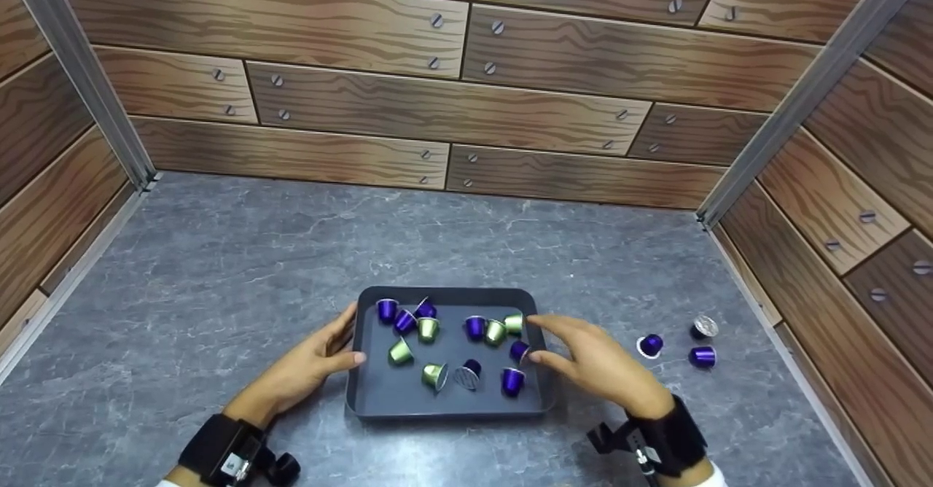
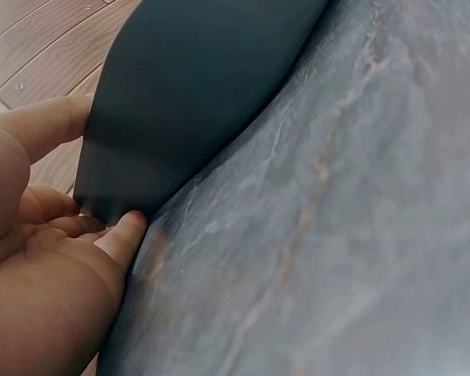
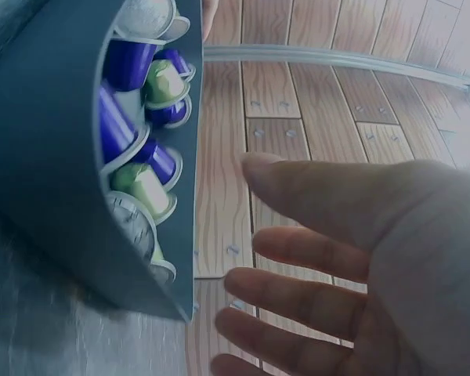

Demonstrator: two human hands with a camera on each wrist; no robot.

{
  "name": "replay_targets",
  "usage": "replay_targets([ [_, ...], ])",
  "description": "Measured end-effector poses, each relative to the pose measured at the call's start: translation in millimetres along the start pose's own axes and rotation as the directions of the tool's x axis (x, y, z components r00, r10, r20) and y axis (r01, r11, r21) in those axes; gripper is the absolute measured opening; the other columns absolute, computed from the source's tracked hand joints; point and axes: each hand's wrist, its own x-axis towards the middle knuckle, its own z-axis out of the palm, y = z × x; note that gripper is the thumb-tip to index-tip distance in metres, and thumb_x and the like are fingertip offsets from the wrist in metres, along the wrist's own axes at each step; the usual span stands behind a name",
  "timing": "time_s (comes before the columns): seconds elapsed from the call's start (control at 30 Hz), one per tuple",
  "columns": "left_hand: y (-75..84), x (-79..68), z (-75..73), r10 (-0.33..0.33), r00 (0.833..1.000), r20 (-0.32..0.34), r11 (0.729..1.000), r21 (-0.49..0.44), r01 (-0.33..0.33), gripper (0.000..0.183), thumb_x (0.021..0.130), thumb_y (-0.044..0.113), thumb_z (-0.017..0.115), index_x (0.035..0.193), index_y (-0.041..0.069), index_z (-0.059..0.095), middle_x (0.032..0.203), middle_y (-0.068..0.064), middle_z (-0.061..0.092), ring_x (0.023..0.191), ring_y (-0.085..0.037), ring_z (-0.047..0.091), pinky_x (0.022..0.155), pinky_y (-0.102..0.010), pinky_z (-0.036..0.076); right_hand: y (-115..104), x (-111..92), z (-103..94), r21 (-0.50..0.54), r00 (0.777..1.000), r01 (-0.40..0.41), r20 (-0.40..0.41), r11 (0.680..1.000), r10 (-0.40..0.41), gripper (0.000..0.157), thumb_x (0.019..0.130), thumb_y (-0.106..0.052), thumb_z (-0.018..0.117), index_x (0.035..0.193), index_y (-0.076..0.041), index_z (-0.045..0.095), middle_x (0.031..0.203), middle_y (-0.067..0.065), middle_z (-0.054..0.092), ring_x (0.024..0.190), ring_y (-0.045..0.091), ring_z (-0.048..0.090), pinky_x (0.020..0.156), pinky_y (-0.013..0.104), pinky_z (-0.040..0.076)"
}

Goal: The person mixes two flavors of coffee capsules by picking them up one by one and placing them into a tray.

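A dark grey rectangular tray point(image 1: 444, 407) lies on the table, with several purple coffee capsules point(image 1: 512, 382) and green coffee capsules point(image 1: 400, 352) scattered in it. My left hand point(image 1: 310, 363) holds the tray's left side. Its thumb is over the rim, and in the left wrist view its fingertips point(image 2: 129, 227) are against the outer wall near the bottom. Beside the opposite rim is my right hand point(image 1: 601, 359), its thumb and fingers overlapping the edge in the head view. The right wrist view shows those fingers point(image 3: 298, 294) spread and holding nothing, a gap from the tray wall.
Right of the tray, three loose capsules lie on the grey marbled table point(image 1: 255, 239): a purple one point(image 1: 652, 345), another purple one point(image 1: 703, 357) and one with its silver lid up point(image 1: 704, 327). Wood-patterned walls point(image 1: 350, 93) enclose the back and both sides.
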Motion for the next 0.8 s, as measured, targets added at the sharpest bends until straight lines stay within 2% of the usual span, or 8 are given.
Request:
replay_targets([
  [0.23, -0.9, -0.5, -0.7, 0.006, 1.000, 0.005, 1.000, 0.002, -0.006, 0.081, 0.086, 0.005, 0.055, 0.142, 0.006, -0.004, 0.147, -0.011, -0.005, 0.133, -0.029, 0.002, 0.107, -0.039, 0.010, 12.6, -11.0, -4.2, -0.015, 0.997, -0.063, -0.033, 0.998, 0.062, 0.061, 0.081, -0.049, 0.055, 0.136, -0.026, 0.037, 0.135, 0.003, 0.040, 0.121, 0.023, 0.038, 0.098, 0.048, 0.032],
  [0.47, -2.7, -0.1, -1.4, 0.024, 0.999, 0.026, 0.999, -0.036, -0.023, 0.079, 0.087, 0.000, 0.052, 0.142, 0.006, -0.005, 0.147, -0.014, -0.006, 0.133, -0.031, 0.001, 0.107, -0.041, 0.010, 31.2, -23.0, -9.1, -0.036, 0.990, -0.139, -0.011, 0.990, 0.139, 0.070, 0.082, -0.055, 0.050, 0.140, -0.026, 0.025, 0.143, 0.007, 0.027, 0.127, 0.032, 0.026, 0.100, 0.055, 0.023],
  [0.8, -3.0, 0.9, -2.7, 0.006, 1.000, 0.021, 1.000, -0.013, -0.006, 0.079, 0.087, 0.001, 0.052, 0.142, 0.006, -0.005, 0.147, -0.011, -0.006, 0.134, -0.028, 0.002, 0.107, -0.038, 0.012, 60.4, -36.0, -26.4, -0.041, 0.956, -0.288, 0.052, 0.957, 0.290, 0.079, 0.079, -0.061, 0.049, 0.141, -0.018, 0.025, 0.143, 0.015, 0.023, 0.127, 0.039, 0.022, 0.098, 0.061, 0.018],
])
